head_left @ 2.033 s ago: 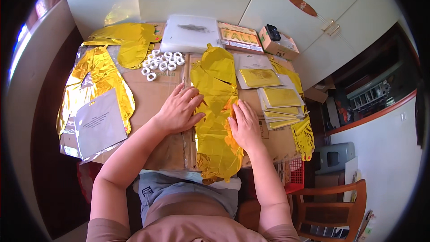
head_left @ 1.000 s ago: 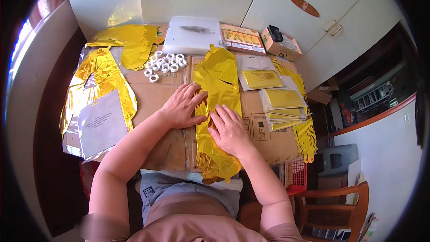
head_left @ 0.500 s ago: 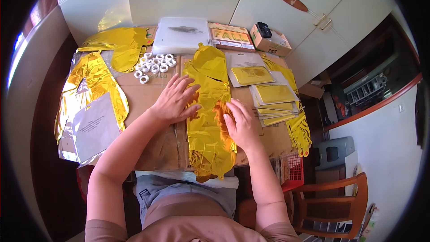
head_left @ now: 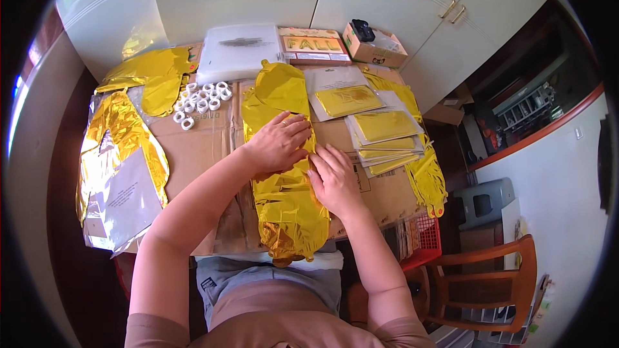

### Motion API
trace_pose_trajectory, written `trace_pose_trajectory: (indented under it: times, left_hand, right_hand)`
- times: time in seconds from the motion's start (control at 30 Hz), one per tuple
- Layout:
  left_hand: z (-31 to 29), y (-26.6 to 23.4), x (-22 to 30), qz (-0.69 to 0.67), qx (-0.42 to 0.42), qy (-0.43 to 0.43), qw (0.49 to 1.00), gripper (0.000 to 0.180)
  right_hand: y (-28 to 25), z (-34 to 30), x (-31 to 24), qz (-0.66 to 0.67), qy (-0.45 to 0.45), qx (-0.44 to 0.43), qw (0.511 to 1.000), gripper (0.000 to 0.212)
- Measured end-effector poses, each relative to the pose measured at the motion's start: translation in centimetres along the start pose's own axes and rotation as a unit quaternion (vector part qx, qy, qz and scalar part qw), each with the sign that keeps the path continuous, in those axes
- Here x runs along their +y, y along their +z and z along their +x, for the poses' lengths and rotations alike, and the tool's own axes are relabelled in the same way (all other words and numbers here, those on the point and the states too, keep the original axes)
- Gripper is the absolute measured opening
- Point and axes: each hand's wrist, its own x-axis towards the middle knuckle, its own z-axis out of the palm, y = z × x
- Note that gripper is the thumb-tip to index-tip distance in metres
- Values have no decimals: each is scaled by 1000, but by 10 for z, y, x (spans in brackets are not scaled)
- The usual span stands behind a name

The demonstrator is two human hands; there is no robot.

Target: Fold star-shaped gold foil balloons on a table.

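A long gold foil balloon (head_left: 287, 201) lies flat and uninflated down the middle of the cardboard-covered table (head_left: 206, 148), its crumpled near end at the table's front edge. My left hand (head_left: 278, 144) rests palm down across the middle of the foil, fingers stretched to the right. Against the foil's right edge lies my right hand (head_left: 335, 179), fingers extended, the tips near those of the left. Right of the balloon are several flat clear packets (head_left: 385, 127) with folded gold foil in them. White rolls of ribbon or tape (head_left: 202, 106) cluster to the left.
More gold foil (head_left: 151, 71) and a foil piece under a grey printed sheet (head_left: 126, 187) cover the left side. At the back stand a stack of clear bags (head_left: 238, 58), a flat printed box (head_left: 314, 45) and a small open carton (head_left: 376, 45). A wooden chair (head_left: 483, 261) stands right.
My left hand has moved right, from the foil's left edge onto its middle. The right hand stays at the right edge. The whole view has shifted slightly.
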Motion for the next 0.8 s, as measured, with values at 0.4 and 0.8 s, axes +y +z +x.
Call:
trace_pose_trajectory:
  times: [0.4, 0.8]
  left_hand:
    - [6, 5, -9, -31, 33, 19, 999, 38]
    - [3, 13, -12, -35, 38, 6, 999, 52]
  right_hand:
    - [0, -1, -1, 14, -4, -3, 1000, 34]
    - [-5, -4, -4, 11, -29, -14, 999, 33]
